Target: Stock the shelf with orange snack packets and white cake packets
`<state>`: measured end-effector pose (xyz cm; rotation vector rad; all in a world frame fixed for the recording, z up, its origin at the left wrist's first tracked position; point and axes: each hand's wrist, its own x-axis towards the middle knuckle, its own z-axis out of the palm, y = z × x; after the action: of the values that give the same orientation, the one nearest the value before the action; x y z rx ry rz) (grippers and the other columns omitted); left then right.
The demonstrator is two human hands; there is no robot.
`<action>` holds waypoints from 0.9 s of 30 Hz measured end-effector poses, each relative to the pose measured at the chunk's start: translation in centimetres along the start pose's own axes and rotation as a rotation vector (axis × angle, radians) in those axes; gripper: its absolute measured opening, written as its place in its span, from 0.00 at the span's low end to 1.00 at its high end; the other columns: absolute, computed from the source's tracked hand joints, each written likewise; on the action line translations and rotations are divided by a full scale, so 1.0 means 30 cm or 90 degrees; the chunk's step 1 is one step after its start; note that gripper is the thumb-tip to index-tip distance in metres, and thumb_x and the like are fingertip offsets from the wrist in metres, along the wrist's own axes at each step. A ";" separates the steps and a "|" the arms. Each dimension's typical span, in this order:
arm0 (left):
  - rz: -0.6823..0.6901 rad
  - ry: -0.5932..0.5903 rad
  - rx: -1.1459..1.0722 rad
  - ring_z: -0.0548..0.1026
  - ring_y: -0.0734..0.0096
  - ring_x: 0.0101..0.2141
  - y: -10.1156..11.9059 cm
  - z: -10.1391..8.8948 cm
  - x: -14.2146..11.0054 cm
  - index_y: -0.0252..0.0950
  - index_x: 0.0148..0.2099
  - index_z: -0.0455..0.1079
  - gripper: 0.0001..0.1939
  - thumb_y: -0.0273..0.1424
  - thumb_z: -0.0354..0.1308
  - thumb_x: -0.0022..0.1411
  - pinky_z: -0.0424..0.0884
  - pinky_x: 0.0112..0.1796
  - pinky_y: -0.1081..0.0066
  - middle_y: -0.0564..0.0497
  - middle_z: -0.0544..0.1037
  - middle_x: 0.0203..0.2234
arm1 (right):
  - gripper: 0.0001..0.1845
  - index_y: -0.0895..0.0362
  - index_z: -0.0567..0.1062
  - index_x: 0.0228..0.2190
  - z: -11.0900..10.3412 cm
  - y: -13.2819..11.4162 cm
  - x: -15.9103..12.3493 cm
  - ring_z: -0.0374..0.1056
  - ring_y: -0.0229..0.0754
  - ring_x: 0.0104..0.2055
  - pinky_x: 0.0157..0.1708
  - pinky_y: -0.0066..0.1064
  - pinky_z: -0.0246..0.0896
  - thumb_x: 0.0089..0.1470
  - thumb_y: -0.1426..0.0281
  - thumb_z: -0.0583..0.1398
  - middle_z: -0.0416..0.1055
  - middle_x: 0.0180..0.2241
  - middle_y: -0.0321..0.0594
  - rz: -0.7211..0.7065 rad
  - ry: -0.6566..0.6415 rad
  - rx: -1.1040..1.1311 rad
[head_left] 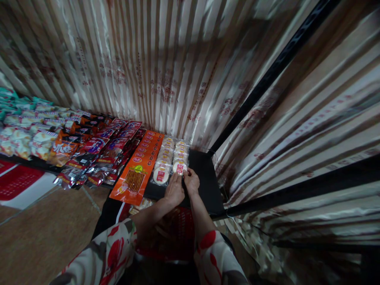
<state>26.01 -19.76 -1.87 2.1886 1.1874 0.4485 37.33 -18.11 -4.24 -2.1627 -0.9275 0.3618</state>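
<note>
Two rows of round white crackers in clear wrappers with red labels lie side by side on a black shelf. At the near end of the right row is a cracker packet. My right hand has its thumb and fingers closed on that packet's near right corner. Beside it, my left hand lies with fingers stretched forward, touching the packet's near left edge. The left cracker row is just left of my left hand. Farther left lies a flat orange snack bag with brown sticks showing through its window.
Left along the shelf are red snack packets, orange-and-black bags, white bags and green packets. A striped curtain hangs behind. A black pole rises slanting at the right. Below my arms is a red package.
</note>
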 end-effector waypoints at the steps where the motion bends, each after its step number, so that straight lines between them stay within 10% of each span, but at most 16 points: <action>1: 0.000 0.002 -0.001 0.50 0.59 0.61 -0.001 0.001 0.001 0.20 0.61 0.52 0.32 0.20 0.46 0.51 0.50 0.60 0.63 0.35 0.55 0.60 | 0.19 0.54 0.75 0.41 0.001 0.000 0.001 0.69 0.40 0.33 0.33 0.28 0.60 0.49 0.62 0.53 0.75 0.33 0.38 0.000 0.002 0.003; 27: 0.011 0.017 -0.004 0.49 0.58 0.61 -0.008 0.010 0.002 0.19 0.59 0.55 0.31 0.20 0.46 0.51 0.48 0.60 0.63 0.35 0.55 0.60 | 0.25 0.59 0.69 0.50 0.007 -0.017 0.006 0.67 0.46 0.47 0.47 0.33 0.59 0.50 0.65 0.54 0.69 0.48 0.47 0.002 -0.016 -0.005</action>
<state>26.07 -19.72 -2.25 2.1959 1.1813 0.4899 37.09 -17.64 -4.02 -2.1719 -0.9407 0.3894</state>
